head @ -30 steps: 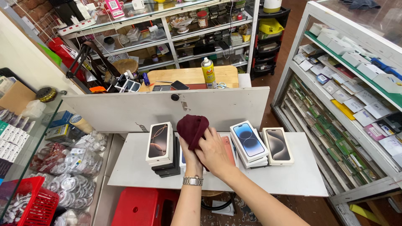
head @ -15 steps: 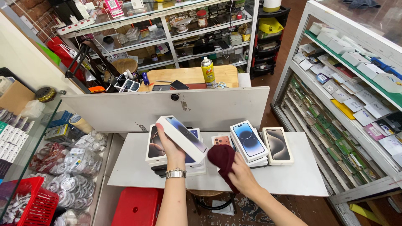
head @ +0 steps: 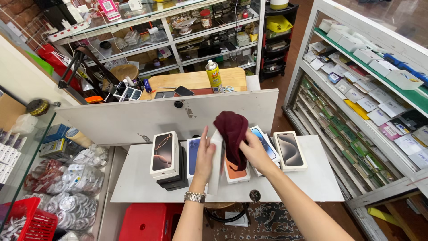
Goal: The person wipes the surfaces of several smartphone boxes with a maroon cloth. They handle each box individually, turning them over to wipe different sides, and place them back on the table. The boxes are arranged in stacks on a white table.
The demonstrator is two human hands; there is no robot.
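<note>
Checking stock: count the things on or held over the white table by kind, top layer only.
Phone boxes lying face up: 5
Phone box in the left hand: 1
Maroon cloth in the right hand: 1
Total: 7

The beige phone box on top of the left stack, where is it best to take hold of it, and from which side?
Grip the beige phone box by its two long side edges, coming from above. It lies flat on top of the dark boxes, face up, so its sides are free, and nothing covers it. The left hand is the nearer one.
</note>
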